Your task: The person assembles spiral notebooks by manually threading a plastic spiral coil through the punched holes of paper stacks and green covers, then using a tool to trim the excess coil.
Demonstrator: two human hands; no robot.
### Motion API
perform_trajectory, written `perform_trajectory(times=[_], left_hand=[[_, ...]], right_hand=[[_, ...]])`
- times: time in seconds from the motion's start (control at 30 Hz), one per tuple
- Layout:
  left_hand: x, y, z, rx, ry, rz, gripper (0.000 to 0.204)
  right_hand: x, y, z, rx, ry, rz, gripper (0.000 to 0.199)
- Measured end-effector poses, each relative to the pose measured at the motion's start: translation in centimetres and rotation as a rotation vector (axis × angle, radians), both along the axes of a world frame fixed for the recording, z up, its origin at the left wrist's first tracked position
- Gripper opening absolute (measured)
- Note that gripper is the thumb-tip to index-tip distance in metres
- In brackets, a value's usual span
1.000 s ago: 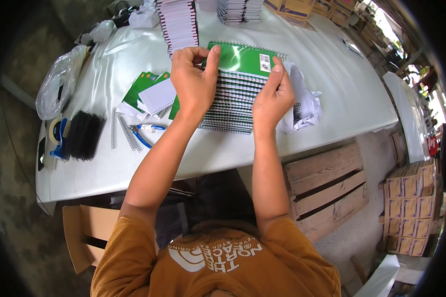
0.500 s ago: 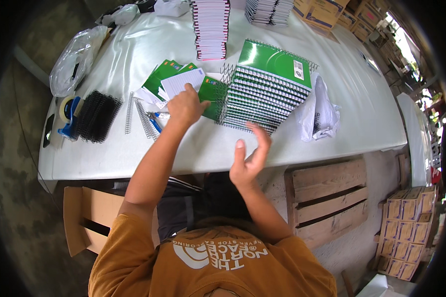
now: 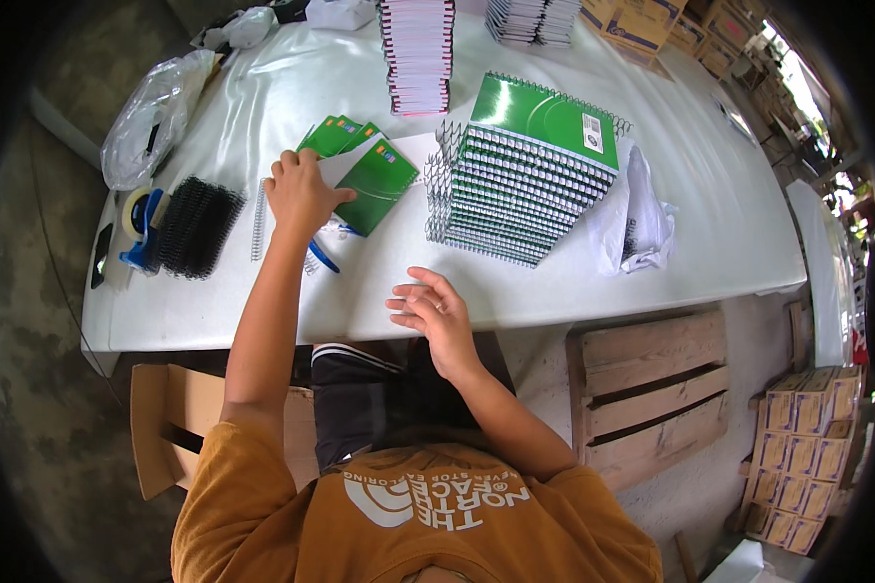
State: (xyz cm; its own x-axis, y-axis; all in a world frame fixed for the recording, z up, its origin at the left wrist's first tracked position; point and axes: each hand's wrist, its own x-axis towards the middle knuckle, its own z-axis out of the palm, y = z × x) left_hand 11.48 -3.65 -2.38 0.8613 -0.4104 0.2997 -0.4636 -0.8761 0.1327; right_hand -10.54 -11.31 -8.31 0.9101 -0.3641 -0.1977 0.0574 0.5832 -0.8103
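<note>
White table; left hand at green booklet, long axis slanting away rightward.

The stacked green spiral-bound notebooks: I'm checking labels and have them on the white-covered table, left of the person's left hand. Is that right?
Not quite: the head view shows the stacked green spiral-bound notebooks on the white-covered table, right of the person's left hand, not left.
</note>
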Motion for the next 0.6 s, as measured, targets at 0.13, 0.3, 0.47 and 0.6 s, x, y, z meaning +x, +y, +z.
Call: perform_trajectory(times=[0.13, 0.3, 0.47, 0.6], left_hand=[[-2.0, 1.0, -0.2, -0.121, 0.298, 0.066, 0.061], [-2.6, 1.2, -1.6, -0.094, -0.094, 0.025, 0.061], [-2.0, 0.6, -1.6, -0.034, 0.002, -0.033, 0.067], [-2.7, 0.8, -1.1, -0.144, 0.097, 0.059, 0.074]], right_hand=[[0.3, 0.0, -0.3, 0.181, 0.045, 0.074, 0.042], [2.3, 0.2, -0.6, 0.18, 0.019, 0.015, 0.052], [6.4, 0.5, -1.9, -0.632, -0.068, -0.189, 0.063], [10.4, 0.4, -1.2, -1.127, -0.088, -0.266, 0.069]])
